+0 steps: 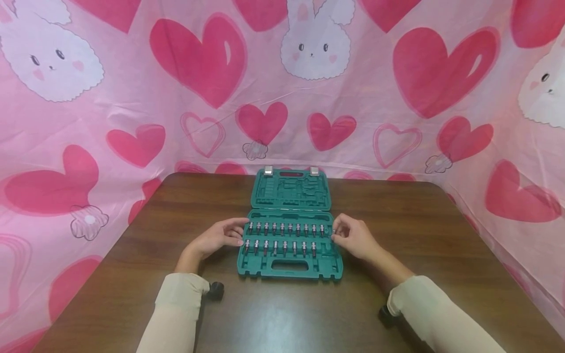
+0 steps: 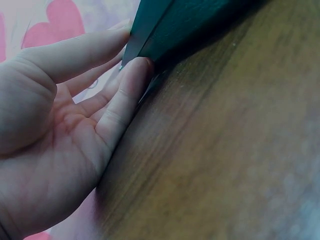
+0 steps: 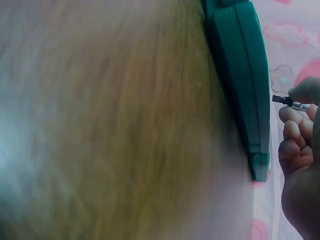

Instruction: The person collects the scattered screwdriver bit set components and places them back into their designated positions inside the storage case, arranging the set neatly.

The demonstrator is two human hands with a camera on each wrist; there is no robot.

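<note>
A green socket-bit case [image 1: 290,267] lies opened flat on the table, its lid away from me. Silver bit sockets with dark tips stand in two rows inside; the front row [image 1: 285,247] stops short of the right end. My left hand [image 1: 219,238] rests at the case's left edge, fingertips touching its side wall [image 2: 155,30] in the left wrist view. At the right edge, my right hand [image 1: 355,238] pinches a bit socket [image 3: 290,102] between thumb and fingers. In the right wrist view its dark tip points toward the case, apart from the wall.
The lid [image 1: 290,189] has moulded recesses and two pale latches at its far edge. Brown wooden table [image 1: 132,274] surrounds the case. A pink cloth with hearts and rabbits [image 1: 309,93] hangs behind and along both sides. Dark devices are strapped at both wrists.
</note>
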